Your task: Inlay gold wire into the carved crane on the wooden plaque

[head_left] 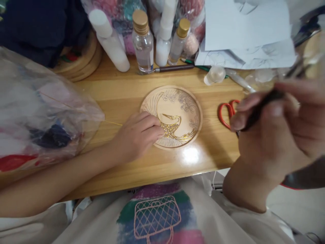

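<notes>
A round wooden plate (186,101) lies on the table, with a crane outlined in gold and drawn waves and feathers. My left hand (139,134) rests on its left edge, fingers bent together over the gold lines; what they pinch, if anything, is hidden. A gold thread (113,122) runs leftward from beside that hand. Raised at the right, my right hand (274,132) is closed on a dark tool (262,108), blurred by motion. Red-handled scissors (223,117) lie between the plate and my right hand, partly covered by it.
Behind the plate stand a white bottle (110,44), a clear bottle (143,47) and smaller bottles. A brown-handled tool (175,68) lies before them. Paper sheets (246,30) are at the back right. A plastic bag (50,112) covers the left side.
</notes>
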{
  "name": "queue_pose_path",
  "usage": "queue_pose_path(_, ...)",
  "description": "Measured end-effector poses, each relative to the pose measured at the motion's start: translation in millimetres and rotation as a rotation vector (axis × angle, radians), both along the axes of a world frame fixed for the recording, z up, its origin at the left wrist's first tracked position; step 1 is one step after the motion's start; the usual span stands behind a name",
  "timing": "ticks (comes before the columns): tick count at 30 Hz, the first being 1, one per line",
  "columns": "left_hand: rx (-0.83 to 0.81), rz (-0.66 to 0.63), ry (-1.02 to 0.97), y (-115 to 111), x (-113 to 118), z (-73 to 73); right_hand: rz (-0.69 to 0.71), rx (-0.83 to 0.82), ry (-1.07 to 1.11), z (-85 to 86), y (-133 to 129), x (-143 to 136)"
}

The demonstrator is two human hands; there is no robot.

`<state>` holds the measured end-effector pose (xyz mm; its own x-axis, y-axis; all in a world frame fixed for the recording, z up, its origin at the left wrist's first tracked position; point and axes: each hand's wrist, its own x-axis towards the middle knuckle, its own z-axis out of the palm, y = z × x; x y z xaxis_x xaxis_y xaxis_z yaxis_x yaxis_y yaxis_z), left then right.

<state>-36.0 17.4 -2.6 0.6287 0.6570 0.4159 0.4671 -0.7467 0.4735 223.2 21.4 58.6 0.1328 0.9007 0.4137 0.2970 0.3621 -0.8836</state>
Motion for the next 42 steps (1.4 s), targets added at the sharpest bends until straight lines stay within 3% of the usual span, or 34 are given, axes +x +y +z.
queue_pose_path(1, 0.01, 0.002, -0.005, 0.4, 0.1, 0.5, 0.024, -0.03, 0.051, 2.0, -6.0, 3.2)
queue_pose_path(2, 0.021, 0.001, -0.005, 1.0, 0.1, 1.7, 0.117, -0.07, 0.095, 2.5, -12.0, 5.2)
queue_pose_path(4, 0.03, -0.013, 0.014, 2.3, -0.1, 5.1, 0.34, 0.006, 0.137, -1.4, -24.4, 2.7)
queue_pose_path(7, 0.013, -0.043, 0.057, 3.3, -0.5, 8.5, 0.149, -0.092, -0.009, -16.4, -45.5, -16.9)
queue_pose_path(9, 0.03, -0.033, 0.032, 3.0, -0.2, 8.1, 0.198, -0.181, -0.073, -28.0, -58.7, -32.4)
queue_pose_path(11, 0.053, -0.019, 0.002, 2.5, 0.5, 6.8, 0.236, -0.158, -0.126, -37.0, -68.0, -43.0)
queue_pose_path(14, 0.036, -0.036, 0.035, 2.5, 1.3, 7.0, 0.184, -0.104, -0.168, -43.9, -73.8, -48.8)
queue_pose_path(18, 0.034, -0.026, 0.035, 3.1, 1.8, 7.9, 0.114, -0.13, -0.125, -46.6, -73.7, -49.9)
queue_pose_path(27, 0.056, -0.028, 0.059, 1.7, 1.7, 10.2, 0.174, -0.066, -0.243, -45.6, -71.1, -51.7)
queue_pose_path(42, 0.104, -0.01, 0.114, 0.6, 3.5, 16.1, 0.149, -0.089, -0.226, -47.0, -71.6, -53.0)
